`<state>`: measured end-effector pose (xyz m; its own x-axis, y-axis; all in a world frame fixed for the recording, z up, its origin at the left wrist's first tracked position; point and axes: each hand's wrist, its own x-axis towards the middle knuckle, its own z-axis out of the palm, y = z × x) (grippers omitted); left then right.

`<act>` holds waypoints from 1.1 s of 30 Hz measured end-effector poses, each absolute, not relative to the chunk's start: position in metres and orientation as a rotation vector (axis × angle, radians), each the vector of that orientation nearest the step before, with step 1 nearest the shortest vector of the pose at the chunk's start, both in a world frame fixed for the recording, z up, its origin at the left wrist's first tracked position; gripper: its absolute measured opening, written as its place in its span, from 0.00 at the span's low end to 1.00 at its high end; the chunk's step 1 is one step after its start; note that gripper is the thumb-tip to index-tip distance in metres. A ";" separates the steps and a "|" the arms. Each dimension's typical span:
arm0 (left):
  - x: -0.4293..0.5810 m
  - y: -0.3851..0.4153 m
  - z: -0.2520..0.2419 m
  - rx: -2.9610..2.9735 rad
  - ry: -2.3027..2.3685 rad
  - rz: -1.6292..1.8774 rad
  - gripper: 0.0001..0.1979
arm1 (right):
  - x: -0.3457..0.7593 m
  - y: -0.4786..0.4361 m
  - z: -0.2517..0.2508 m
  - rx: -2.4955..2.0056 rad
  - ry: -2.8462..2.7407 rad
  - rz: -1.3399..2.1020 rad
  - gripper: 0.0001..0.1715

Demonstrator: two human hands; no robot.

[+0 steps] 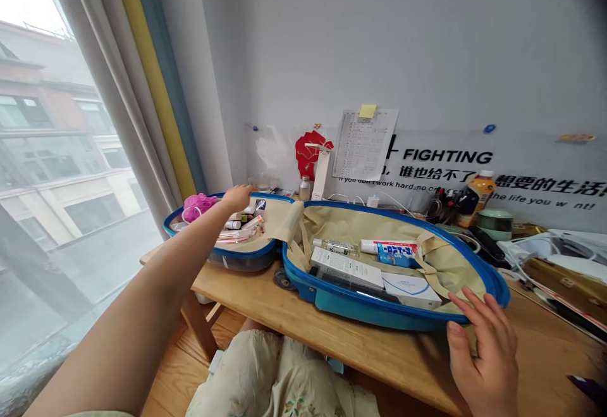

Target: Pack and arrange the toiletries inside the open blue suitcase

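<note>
Blue suitcase (pixel 374 314) lies open on the wooden table (pixel 279 316) at six o'clock. Left hand (pixel 238 198), at nine: can't tell its grip. Right hand (pixel 488 354), at four: fingers wide, empty. Pulling might drop the suitcase, because the table's front edge is close.

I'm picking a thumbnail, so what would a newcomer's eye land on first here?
Probably the open blue suitcase spread across the table, with the left hand over its left half and the right hand by the near right end of its rim. Next, a bright pink puff at the far left of the suitcase, and the red fist on the wall behind, left of the word "FIGHTING".
</note>
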<state>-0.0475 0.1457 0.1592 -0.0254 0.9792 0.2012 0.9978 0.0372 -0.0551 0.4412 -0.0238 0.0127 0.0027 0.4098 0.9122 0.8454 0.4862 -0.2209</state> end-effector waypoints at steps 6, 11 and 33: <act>-0.081 0.150 0.138 -2.087 -2.131 0.171 0.27 | 0.443 -0.023 0.012 -1.111 -1.618 -0.498 0.22; -0.071 0.170 0.136 -2.134 -2.082 0.329 0.22 | 0.442 -0.024 0.014 -1.125 -1.612 -0.504 0.21; 0.123 0.133 0.210 -2.559 -1.227 -0.099 0.22 | 0.440 -0.024 0.014 -1.150 -1.585 -0.463 0.20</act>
